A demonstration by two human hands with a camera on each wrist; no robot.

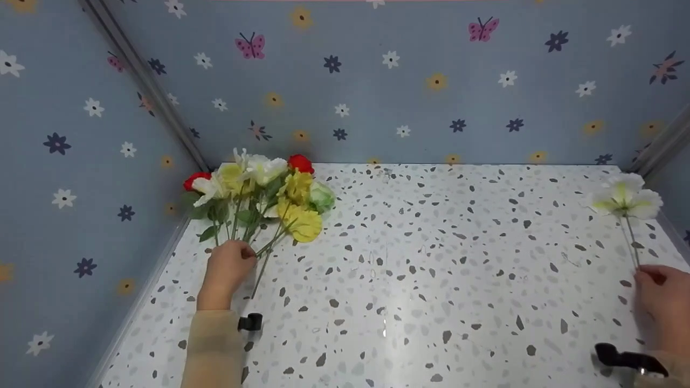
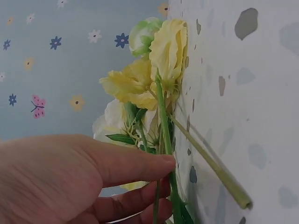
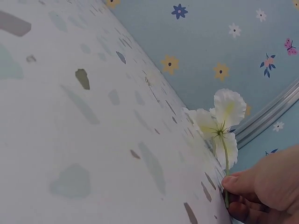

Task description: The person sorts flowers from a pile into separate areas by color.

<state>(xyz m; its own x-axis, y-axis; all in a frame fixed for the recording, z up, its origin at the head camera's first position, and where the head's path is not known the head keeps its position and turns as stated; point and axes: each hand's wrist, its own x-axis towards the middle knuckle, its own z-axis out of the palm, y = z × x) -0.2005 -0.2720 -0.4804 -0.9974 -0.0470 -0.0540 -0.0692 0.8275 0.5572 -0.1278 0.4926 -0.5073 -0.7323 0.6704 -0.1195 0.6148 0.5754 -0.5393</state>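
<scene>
At the left of the head view, my left hand (image 1: 230, 268) pinches several green stems at the lower end of a bunch of flowers. In the left wrist view the thumb (image 2: 154, 163) presses a green stem (image 2: 164, 121) against the curled fingers. Yellow flowers (image 1: 303, 222), white flowers (image 1: 264, 170), red flowers (image 1: 301, 163) and a pale green flower (image 1: 322, 197) fan out beyond that hand. One stem (image 2: 210, 161) lies on the table outside the grip. Far to the right, my right hand (image 1: 664, 296) pinches the thin stem of a single white flower (image 1: 625, 198).
The speckled white table (image 1: 409, 258) stretches between the two hands. Blue flower-patterned panels (image 1: 377, 97) stand at its back and sides, with grey strips (image 1: 156, 91) at the corners. The bunch lies close to the back left corner, the single flower near the back right one.
</scene>
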